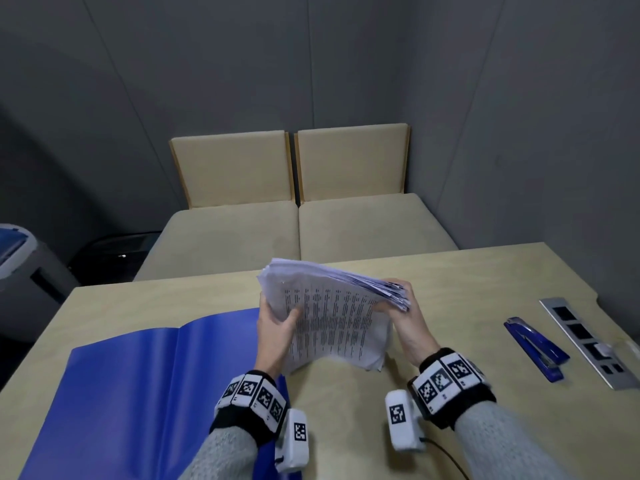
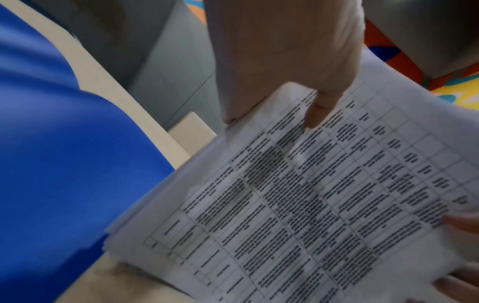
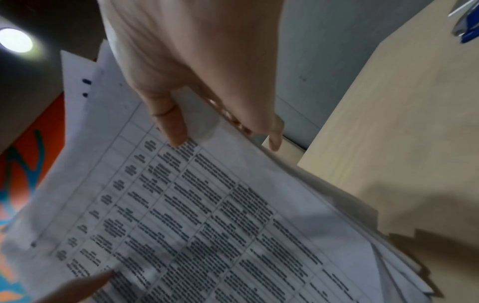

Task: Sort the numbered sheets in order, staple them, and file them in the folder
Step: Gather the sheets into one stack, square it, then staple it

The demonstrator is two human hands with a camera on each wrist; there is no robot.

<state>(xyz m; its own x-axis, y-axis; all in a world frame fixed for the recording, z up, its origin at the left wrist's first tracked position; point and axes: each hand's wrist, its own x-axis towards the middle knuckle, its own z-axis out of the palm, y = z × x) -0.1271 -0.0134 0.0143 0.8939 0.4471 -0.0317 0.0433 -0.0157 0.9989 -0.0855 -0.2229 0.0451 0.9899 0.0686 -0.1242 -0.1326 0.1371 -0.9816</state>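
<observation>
Both hands hold a thick stack of white printed sheets (image 1: 332, 317) at the centre of the head view, tilted up off the pale wooden table (image 1: 450, 282), with only its lower edge near the tabletop. The left hand (image 1: 277, 332) grips the stack's left edge, thumb on the printed face and fingers behind. The right hand (image 1: 405, 320) clamps the right edge, where the sheet edges fan out unevenly. In the left wrist view the thumb (image 2: 320, 110) presses on a printed table grid; the text is too blurred to read. The open blue plastic folder (image 1: 145, 386) lies flat in the lower left of the frame, just beside the stack. The blue stapler (image 1: 535, 348) lies at the right, well apart from the sheets, beside a metal socket strip (image 1: 588, 344).
</observation>
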